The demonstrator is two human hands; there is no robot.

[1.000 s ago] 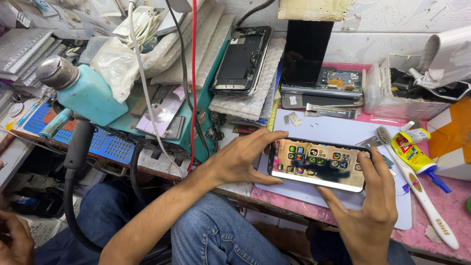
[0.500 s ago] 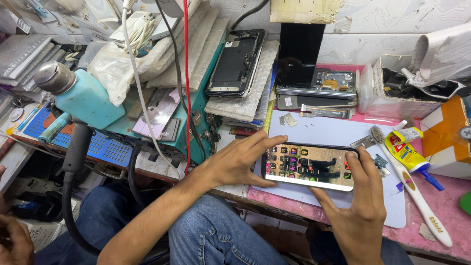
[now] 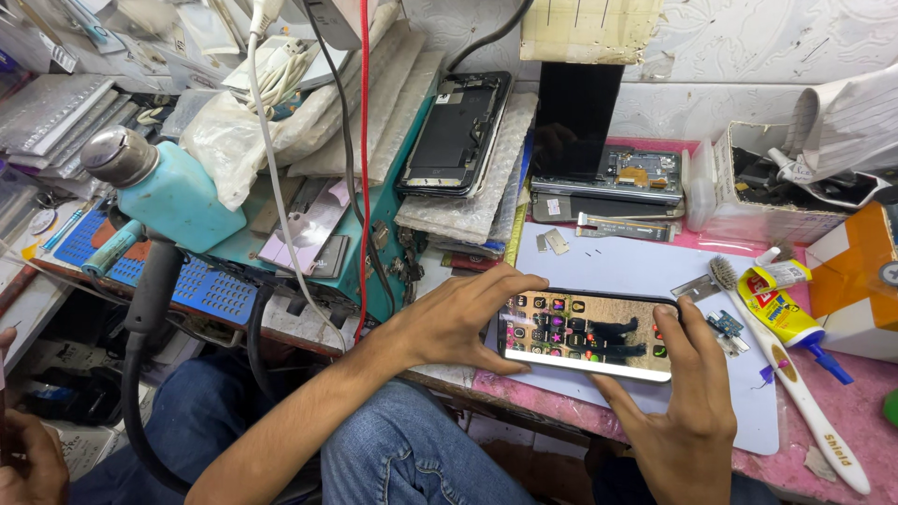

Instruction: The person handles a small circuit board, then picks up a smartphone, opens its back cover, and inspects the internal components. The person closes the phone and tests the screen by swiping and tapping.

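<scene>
Together both hands (image 3: 458, 323) (image 3: 687, 393) grip the lit phone (image 3: 585, 335) sideways.

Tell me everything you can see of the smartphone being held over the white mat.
The black-framed rectangular smartphone lies sideways, its glossy glass screen facing up and lit, showing rows of small colourful app icons over a sandy-brown wallpaper. It looks whole, with no visible cracks. The left hand grips its left end, fingers curled over the top edge and thumb beneath. The right hand holds the right end, thumb on the screen's right side. It sits over the pale white work mat on the pink bench; whether it touches the mat is unclear.
</scene>
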